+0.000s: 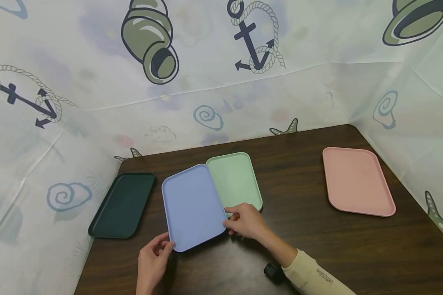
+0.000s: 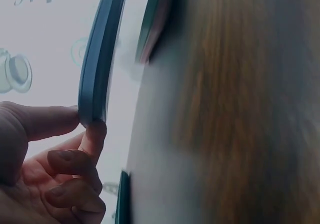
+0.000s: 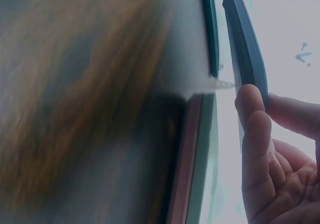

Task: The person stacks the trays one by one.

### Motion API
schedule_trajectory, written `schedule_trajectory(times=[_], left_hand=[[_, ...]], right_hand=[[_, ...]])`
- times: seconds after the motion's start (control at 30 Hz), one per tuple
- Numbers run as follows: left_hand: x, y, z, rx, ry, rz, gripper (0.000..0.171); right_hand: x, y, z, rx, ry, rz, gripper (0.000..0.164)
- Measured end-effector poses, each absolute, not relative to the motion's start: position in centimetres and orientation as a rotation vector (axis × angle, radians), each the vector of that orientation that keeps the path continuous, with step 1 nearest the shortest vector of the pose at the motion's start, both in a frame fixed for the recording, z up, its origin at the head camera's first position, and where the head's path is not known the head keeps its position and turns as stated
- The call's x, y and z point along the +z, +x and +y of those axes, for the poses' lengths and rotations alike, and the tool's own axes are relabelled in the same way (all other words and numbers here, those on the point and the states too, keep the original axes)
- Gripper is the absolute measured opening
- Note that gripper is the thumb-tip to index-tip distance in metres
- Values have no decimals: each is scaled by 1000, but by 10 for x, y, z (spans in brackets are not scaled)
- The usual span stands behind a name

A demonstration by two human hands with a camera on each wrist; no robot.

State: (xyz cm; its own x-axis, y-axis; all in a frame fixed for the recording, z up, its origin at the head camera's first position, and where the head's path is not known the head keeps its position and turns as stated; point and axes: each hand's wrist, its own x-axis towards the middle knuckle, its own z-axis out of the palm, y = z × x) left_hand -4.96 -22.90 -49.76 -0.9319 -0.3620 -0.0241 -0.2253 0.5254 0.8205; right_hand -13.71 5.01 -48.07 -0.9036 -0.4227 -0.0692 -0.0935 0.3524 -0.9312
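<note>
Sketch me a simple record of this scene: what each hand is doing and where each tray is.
left hand: pinches the blue tray at its near left corner
right hand: pinches its near right corner
blue tray: raised off the table, partly covering the light green tray in the head view
light green tray: near the middle, with a pinkish edge right beneath it
dark green tray: at the table's left side
pink tray: apart, toward the right
backdrop: white, printed with anchors and shells
</note>
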Motion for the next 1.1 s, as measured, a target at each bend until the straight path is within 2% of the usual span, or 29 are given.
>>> schedule_trajectory(times=[0.4,0.63,1.1], left_hand=[[-493,-89,-189,-1524,306,-2594,23],[-496,-111,-166,-1450,140,-2632,21],[-499,-139,-145,-1216,-1,-2690,20]], right_hand=[[-479,-144,104,-1619,-275,2351,46],[-479,-150,132,-1619,-250,2368,47],[-490,-165,150,-1649,-141,2360,44]])
